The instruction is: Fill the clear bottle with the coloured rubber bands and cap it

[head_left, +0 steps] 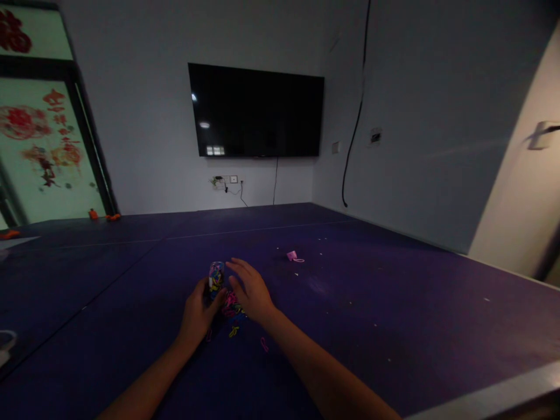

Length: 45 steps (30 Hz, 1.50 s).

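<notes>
My left hand (199,312) is closed around a small clear container (216,279) filled with multicoloured bands that look like little rubber hair ties. The container stands upright in that hand, thumb across its near side. To its right is my right hand (254,291), fingers stretched towards the container's top, thumb apart from them, nothing visible in between. Below and between the hands lies a loose pile of colourful bands (231,303), partly hidden by the fingers. A yellow band (234,331) and a pink band (264,344) lie apart from the pile, nearer to me.
A small pink piece with a loop (292,255) lies farther off on the dark purple surface (350,361), among white specks. Beyond it, a television (258,114) hangs on the wall. A black cable (356,122) dangles at right. A white object (6,347) sits at the left edge.
</notes>
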Available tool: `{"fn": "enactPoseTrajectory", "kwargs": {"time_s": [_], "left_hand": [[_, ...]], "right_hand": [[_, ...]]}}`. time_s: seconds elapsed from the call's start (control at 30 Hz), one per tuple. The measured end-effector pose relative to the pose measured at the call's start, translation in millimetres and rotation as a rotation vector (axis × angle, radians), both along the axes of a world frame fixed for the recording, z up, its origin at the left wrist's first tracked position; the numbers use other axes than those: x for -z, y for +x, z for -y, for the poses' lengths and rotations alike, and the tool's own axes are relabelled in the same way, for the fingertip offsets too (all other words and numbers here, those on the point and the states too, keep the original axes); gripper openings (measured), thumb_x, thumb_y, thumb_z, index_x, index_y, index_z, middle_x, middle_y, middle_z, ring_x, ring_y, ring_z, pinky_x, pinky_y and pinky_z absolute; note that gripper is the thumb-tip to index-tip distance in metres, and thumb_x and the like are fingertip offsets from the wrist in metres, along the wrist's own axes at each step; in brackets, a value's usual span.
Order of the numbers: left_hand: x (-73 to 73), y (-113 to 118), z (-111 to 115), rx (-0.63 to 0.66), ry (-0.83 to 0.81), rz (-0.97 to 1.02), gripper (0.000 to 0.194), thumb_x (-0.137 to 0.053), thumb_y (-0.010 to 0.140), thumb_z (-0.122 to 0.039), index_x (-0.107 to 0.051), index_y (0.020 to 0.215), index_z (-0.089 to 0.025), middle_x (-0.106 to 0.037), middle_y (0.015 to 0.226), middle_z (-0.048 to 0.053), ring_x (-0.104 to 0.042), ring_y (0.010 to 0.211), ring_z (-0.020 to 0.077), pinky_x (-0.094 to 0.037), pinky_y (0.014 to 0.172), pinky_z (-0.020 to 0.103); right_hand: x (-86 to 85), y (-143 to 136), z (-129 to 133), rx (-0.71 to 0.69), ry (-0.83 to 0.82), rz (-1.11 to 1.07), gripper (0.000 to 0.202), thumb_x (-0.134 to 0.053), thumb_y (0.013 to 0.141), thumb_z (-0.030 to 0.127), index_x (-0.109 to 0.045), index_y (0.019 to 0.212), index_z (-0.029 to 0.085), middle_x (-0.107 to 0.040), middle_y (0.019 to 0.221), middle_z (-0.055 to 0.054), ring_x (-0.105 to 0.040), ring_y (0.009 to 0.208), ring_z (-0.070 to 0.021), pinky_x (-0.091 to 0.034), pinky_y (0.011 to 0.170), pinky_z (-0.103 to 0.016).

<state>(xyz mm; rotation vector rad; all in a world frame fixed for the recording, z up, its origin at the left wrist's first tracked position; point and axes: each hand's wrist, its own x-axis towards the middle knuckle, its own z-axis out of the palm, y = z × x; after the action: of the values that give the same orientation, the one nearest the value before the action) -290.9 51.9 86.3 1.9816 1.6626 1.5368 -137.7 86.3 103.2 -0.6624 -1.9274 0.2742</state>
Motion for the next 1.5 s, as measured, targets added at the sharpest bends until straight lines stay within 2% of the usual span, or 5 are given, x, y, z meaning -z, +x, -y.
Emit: {"fn": "enactPoseTrajectory", "kwargs": {"time_s": [0.33,0.57,0.9,1.27,1.5], "left_hand": [[1.1,0,0,0.047,0.076,-0.125,0.041,-0.051,0.077,-0.049,-0.055,0.104,-0.018,-0.065,0.093,0.007,-0.062,0.081,0.0223,-0.049,0.071,0.035],[6.2,-4,-4,0.027,0.074,-0.218,0.040,-0.050,0.079,-0.046,-0.054,0.107,-0.018,-0.064,0.096,0.008,-0.061,0.085,0.0232,-0.050,0.072,0.037],[3.1,-5,1,0.138,0.314,-0.425,0.035,-0.046,0.084,-0.039,-0.049,0.113,-0.019,-0.061,0.098,0.009,-0.057,0.090,0.0223,-0.048,0.077,0.037],[7.2,-6,-5,0.057,0.170,-0.314,0.040,-0.049,0.081,-0.043,-0.052,0.111,-0.017,-0.061,0.099,0.010,-0.058,0.090,0.0236,-0.049,0.076,0.038],[7.1,-7,-4,0.062,0.161,-0.305,0.039,-0.050,0.080,-0.045,-0.053,0.110,-0.019,-0.062,0.097,0.009,-0.058,0.088,0.0237,-0.048,0.077,0.040]], "right_hand": [[-8.4,8,3,-0.016,0.091,0.055,0.030,-0.044,0.088,0.040,-0.059,0.108,0.023,-0.047,0.131,-0.007,-0.042,0.121,-0.0186,-0.035,0.099,-0.038],[-8.4,9,1,-0.084,0.055,0.036,0.041,-0.034,0.090,0.048,-0.064,0.102,0.022,-0.050,0.129,-0.007,-0.045,0.118,-0.0186,-0.033,0.100,-0.038],[-7.9,10,-1,-0.117,-0.089,0.092,0.057,-0.023,0.089,0.056,-0.069,0.084,0.023,-0.049,0.131,-0.004,-0.031,0.129,-0.0235,-0.023,0.105,-0.048],[-17.9,15,-1,-0.045,-0.088,-0.273,0.062,-0.022,0.090,0.056,-0.071,0.072,0.023,-0.063,0.107,-0.006,-0.049,0.110,-0.0198,-0.032,0.100,-0.038],[-13.0,16,-3,-0.035,-0.062,-0.090,0.058,-0.022,0.090,0.055,-0.071,0.086,0.024,-0.058,0.118,-0.005,-0.046,0.115,-0.0208,-0.031,0.101,-0.041]]}}
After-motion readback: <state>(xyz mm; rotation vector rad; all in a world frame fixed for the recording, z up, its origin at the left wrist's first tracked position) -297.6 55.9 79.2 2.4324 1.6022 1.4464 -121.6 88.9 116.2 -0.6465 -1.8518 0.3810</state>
